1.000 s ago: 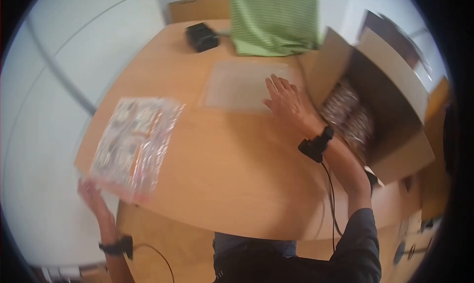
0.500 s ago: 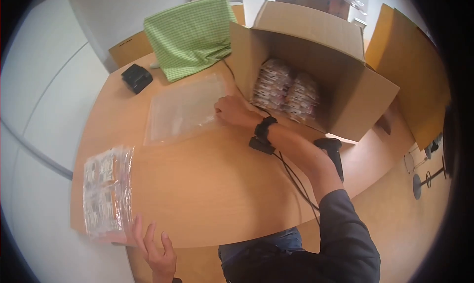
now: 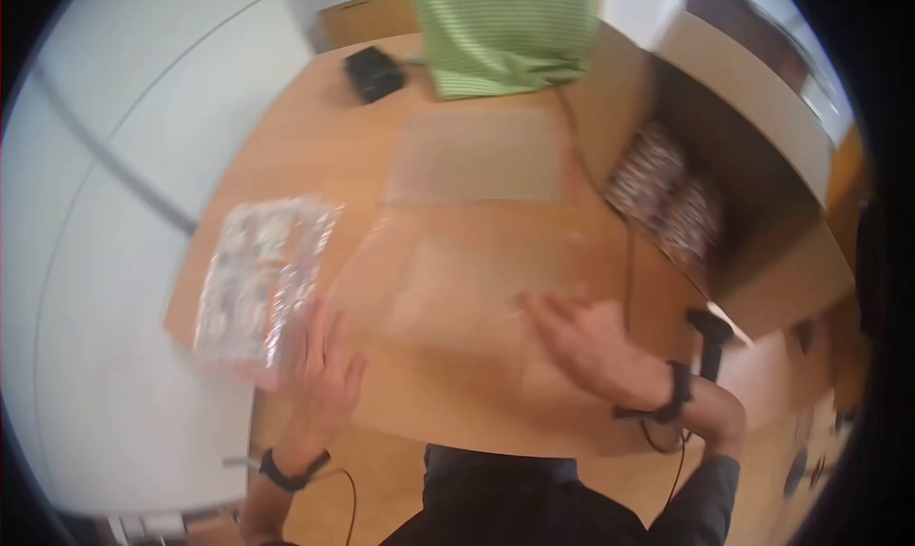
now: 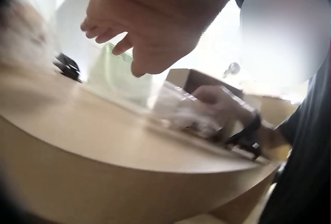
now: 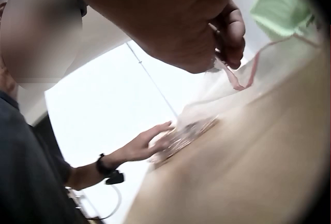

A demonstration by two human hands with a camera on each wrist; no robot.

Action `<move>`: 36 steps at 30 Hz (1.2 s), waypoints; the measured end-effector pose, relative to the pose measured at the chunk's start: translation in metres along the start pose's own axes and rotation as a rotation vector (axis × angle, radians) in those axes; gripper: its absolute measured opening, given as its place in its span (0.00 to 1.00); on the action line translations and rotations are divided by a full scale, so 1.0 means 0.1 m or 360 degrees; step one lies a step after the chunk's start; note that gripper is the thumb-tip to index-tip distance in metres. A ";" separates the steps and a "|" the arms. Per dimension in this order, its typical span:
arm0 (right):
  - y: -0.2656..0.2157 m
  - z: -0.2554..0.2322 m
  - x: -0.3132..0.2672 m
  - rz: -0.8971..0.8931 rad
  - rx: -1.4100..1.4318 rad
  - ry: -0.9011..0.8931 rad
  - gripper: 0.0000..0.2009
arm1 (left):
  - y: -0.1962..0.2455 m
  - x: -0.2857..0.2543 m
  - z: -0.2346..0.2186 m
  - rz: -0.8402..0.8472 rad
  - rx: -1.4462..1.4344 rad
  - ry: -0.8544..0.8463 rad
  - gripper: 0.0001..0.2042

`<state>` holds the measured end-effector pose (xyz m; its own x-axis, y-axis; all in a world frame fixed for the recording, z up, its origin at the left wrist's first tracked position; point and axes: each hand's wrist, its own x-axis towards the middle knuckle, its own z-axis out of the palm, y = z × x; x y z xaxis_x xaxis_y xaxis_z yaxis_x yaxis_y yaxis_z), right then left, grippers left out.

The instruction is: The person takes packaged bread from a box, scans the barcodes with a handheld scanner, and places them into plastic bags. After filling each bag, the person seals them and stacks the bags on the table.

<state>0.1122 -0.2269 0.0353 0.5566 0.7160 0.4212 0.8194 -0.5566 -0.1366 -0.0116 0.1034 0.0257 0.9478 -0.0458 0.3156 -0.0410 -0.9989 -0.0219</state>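
My right hand (image 3: 596, 351) pinches the edge of a clear plastic bag (image 3: 457, 289) above the front half of the table; in the right wrist view the bag's reddish edge (image 5: 253, 71) hangs from the curled fingers. With fingers spread, my left hand (image 3: 329, 379) is beside the filled clear pack (image 3: 250, 284) at the table's left; whether it touches the pack I cannot tell. Farther back lies a flat stack of clear bags (image 3: 481, 155).
An open cardboard box (image 3: 772, 270) with several filled packs (image 3: 667, 198) stands at the right. A green checked cloth (image 3: 505, 31) and a black device (image 3: 374, 73) are at the back. A black handheld object (image 3: 710, 336) and cables lie near the right edge.
My right hand has come from the stack toward the table's front with a bag in its fingers. My left hand has moved up beside the filled pack. The head view has turned.
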 end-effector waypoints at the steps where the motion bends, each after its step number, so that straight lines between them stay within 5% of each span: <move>1: -0.14 0.08 -0.06 0.0081 0.0173 -0.0193 0.15 | 0.25 0.06 -0.04 0.0004 -0.0578 -0.0047 0.30; 2: -0.21 0.21 -0.06 0.0159 0.0351 -0.0368 0.17 | 0.46 0.16 -0.02 -0.0001 -0.1153 -0.0122 0.30; 4: -0.38 0.58 -0.22 -0.0233 0.0731 -0.0168 0.16 | 0.77 0.38 0.09 0.0210 -0.1215 -0.0174 0.31; 6: -0.46 0.24 -0.35 -0.0279 0.0605 -0.0320 0.15 | 0.91 0.51 0.28 0.0353 -0.1255 -0.0181 0.31; 8: -0.48 -0.20 -0.38 -0.0277 0.0275 -0.0382 0.12 | 0.89 0.52 0.52 0.0626 -0.0533 -0.0691 0.32; 11: 0.40 -0.72 -0.22 0.0179 -0.0289 -0.0135 0.02 | 1.00 0.53 0.46 0.0935 -0.0535 -0.0644 0.33; 12: 0.98 -0.70 -0.24 0.0140 -0.0527 -0.0122 0.05 | 1.05 0.58 0.46 0.0961 -0.0524 -0.0632 0.33; 13: 1.02 -1.06 0.03 0.0878 -0.0565 -0.0370 0.10 | 1.13 0.61 0.46 0.1111 -0.0605 -0.0711 0.33; 16: 2.34 -0.76 0.02 0.0862 -0.0518 0.0524 0.21 | 1.26 0.66 0.53 0.1398 -0.0675 -0.0738 0.33; 18: 2.74 -0.72 -0.05 0.0933 -0.0040 0.0024 0.25 | 1.39 0.81 0.50 0.1504 -0.0611 -0.0808 0.33; 19: 2.69 -0.72 -0.02 0.0975 -0.0165 0.0023 0.27 | 1.40 0.81 0.48 0.1572 -0.0611 -0.0794 0.33; 23: 2.59 -0.83 -0.01 0.1174 -0.0230 -0.0226 0.32 | 1.44 0.79 0.42 0.1444 -0.0647 -0.0858 0.33; 25: 2.76 -0.64 -0.08 0.0801 -0.0011 0.0479 0.28 | 1.50 0.85 0.40 0.1387 -0.0678 -0.0872 0.33; 28: 2.78 -0.52 0.02 0.0938 0.0097 0.0537 0.24 | 1.57 0.79 0.32 0.1088 -0.1133 -0.0814 0.33; 31: 2.61 -0.69 0.10 0.0945 -0.0211 0.0172 0.21 | 1.57 0.70 0.11 0.1041 -0.0849 -0.0616 0.34; 34: 2.53 -0.85 0.06 0.0916 -0.0178 0.0239 0.15 | 1.50 0.63 0.13 0.0977 -0.0905 -0.0573 0.35; 36: 2.11 -1.02 -0.03 0.0943 -0.0407 0.0629 0.10 | 1.47 0.69 0.21 0.0261 -0.2270 -0.1022 0.37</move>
<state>0.2700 -0.3893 0.0968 0.7644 0.0890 0.6386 0.3139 -0.9164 -0.2481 0.0544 -0.0462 0.0248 0.8588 -0.5100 -0.0485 -0.0543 -0.1847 0.9813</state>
